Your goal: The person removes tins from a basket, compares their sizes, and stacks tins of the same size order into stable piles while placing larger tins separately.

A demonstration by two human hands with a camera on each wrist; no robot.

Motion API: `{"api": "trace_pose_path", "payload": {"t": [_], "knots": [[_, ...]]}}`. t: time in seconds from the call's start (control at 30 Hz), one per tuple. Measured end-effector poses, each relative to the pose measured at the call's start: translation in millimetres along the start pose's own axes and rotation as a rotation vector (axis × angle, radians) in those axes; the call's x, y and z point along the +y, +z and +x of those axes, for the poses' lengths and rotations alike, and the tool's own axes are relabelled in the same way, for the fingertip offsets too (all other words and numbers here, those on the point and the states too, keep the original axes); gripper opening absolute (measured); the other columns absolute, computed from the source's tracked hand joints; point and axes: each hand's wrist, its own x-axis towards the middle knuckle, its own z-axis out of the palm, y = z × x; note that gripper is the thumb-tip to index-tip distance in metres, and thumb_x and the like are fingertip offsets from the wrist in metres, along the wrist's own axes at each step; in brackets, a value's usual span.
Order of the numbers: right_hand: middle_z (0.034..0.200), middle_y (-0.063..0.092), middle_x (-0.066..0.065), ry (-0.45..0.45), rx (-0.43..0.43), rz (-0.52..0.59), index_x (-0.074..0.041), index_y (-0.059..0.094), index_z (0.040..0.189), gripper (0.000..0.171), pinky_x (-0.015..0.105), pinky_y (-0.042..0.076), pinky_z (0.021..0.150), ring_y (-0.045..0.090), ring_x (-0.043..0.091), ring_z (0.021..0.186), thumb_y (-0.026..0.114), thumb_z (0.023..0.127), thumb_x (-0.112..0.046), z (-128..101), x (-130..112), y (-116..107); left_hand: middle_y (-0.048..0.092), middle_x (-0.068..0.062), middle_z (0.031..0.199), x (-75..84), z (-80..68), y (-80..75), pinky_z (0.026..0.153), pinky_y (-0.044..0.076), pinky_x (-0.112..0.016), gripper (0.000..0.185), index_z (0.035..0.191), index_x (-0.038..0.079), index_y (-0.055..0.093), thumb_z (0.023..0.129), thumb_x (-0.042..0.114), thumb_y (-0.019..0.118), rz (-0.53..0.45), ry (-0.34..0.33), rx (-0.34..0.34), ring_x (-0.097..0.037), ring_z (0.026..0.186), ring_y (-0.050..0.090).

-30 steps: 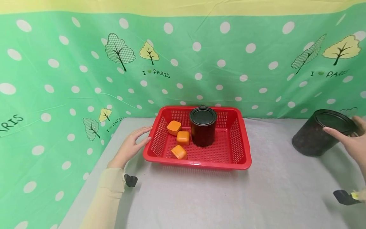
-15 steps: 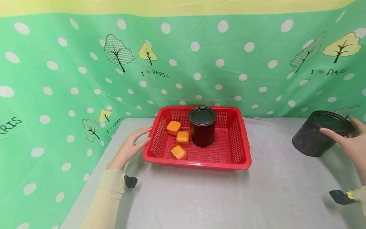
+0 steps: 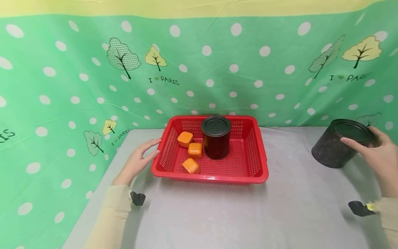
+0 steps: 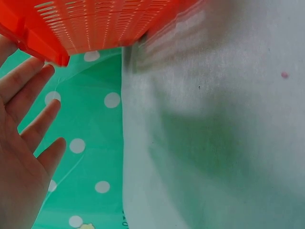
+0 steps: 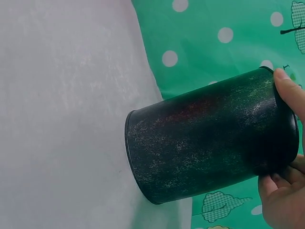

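Observation:
At the right, my right hand (image 3: 377, 152) grips a black cylindrical can (image 3: 329, 148) by its lidded top, thumb in front and fingers behind. The can leans toward the hand, its lower edge at the grey table; whether it touches there I cannot tell. In the right wrist view the can's scuffed dark side (image 5: 205, 136) fills the middle. My left hand (image 3: 133, 162) has its fingers extended at the left rim of a red plastic basket (image 3: 209, 178), fingertips touching it. Inside the basket stand a second black can (image 3: 216, 145), upright, and several orange rounded blocks (image 3: 195, 150).
A grey cloth covers the table (image 3: 236, 214). Behind and to the left hangs a green dotted curtain (image 3: 233, 76) with printed trees, close to the basket's back rim. A wide stretch of table lies between the basket and the held can.
The right hand has shifted slightly left, and the held can leans a little less. The whole head view has slid slightly. The left hand stays at the basket rim.

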Motion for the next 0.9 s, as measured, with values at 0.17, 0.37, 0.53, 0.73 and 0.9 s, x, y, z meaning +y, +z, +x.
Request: {"api": "trace_pose_path", "payload": {"t": [0.17, 0.37, 0.53, 0.73, 0.9], "knots": [[0.111, 0.038, -0.035, -0.031, 0.008, 0.057, -0.016, 0.016, 0.160, 0.097, 0.001, 0.030, 0.058, 0.032, -0.005, 0.082, 0.075, 0.087, -0.037, 2.8, -3.4, 3.2, 0.041, -0.013, 0.158, -1.4, -2.2, -3.3, 0.117, 0.028, -0.067, 0.052, 0.147, 0.023, 0.051, 0.099, 0.038, 0.061, 0.000, -0.003, 0.014, -0.038, 0.148, 0.034], [0.145, 0.046, -0.014, -0.038, 0.011, 0.057, -0.019, 0.012, 0.161, 0.096, -0.004, 0.034, 0.074, 0.039, -0.012, 0.103, 0.073, 0.089, -0.038, 3.0, -2.3, 4.2, 0.043, -0.012, 0.157, -1.1, -0.5, -2.6, 0.117, 0.029, -0.066, 0.052, 0.147, 0.022, 0.051, 0.098, 0.038, 0.062, -0.009, 0.011, 0.021, -0.037, 0.148, 0.035], [0.169, 0.008, 0.008, -0.045, 0.050, 0.088, -0.020, 0.006, 0.161, 0.094, 0.015, 0.013, 0.124, 0.013, 0.007, 0.155, 0.067, 0.093, -0.039, -0.7, -4.8, 3.2, 0.043, -0.011, 0.157, 0.0, 0.4, -0.7, 0.118, 0.029, -0.065, 0.052, 0.147, 0.022, 0.052, 0.098, 0.038, 0.062, -0.024, 0.007, 0.013, -0.035, 0.148, 0.034], [0.168, 0.014, -0.002, -0.086, 0.202, 0.175, -0.022, 0.015, 0.160, 0.084, 0.022, 0.009, 0.127, 0.010, 0.008, 0.156, 0.066, 0.094, -0.034, -5.7, -18.5, 0.2, 0.042, -0.011, 0.158, 0.9, -0.2, -0.6, 0.118, 0.029, -0.065, 0.053, 0.147, 0.023, 0.051, 0.098, 0.039, 0.062, -0.019, -0.002, 0.009, -0.036, 0.148, 0.034], [0.168, 0.014, -0.006, -0.070, 0.195, 0.188, -0.025, 0.015, 0.160, 0.083, 0.017, 0.009, 0.125, 0.010, 0.004, 0.155, 0.065, 0.095, -0.034, -11.2, -35.0, -0.8, 0.044, -0.011, 0.157, 1.2, -1.3, -0.1, 0.117, 0.030, -0.065, 0.053, 0.146, 0.023, 0.052, 0.098, 0.039, 0.063, -0.019, 0.004, 0.013, -0.036, 0.148, 0.036]]}}
